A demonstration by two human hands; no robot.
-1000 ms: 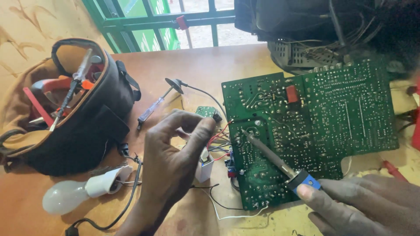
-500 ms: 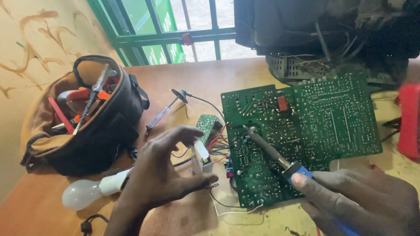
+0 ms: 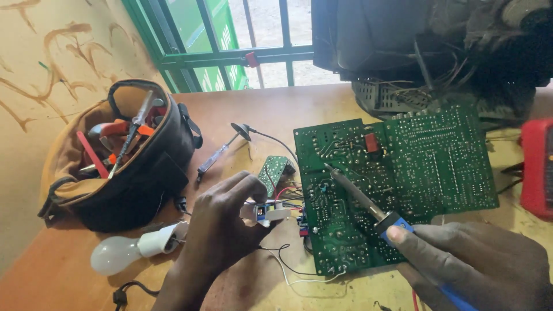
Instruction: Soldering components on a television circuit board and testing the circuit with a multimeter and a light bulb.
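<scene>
Left hand (image 3: 222, 222) fingers curled in pinching grip, right hand (image 3: 478, 262) fisted, thumb forward

You have one view only, from the camera on your head, tilted down and forward over the desk (image 3: 276, 115). It sits close: your left hand (image 3: 222, 227) and right hand (image 3: 478, 265) fill the bottom edge, cut off at the wrists. The green circuit board (image 3: 426, 167) lies centre-right, the tool bag (image 3: 132, 167) left, and the green window grille (image 3: 230, 52) closes the far side.
</scene>
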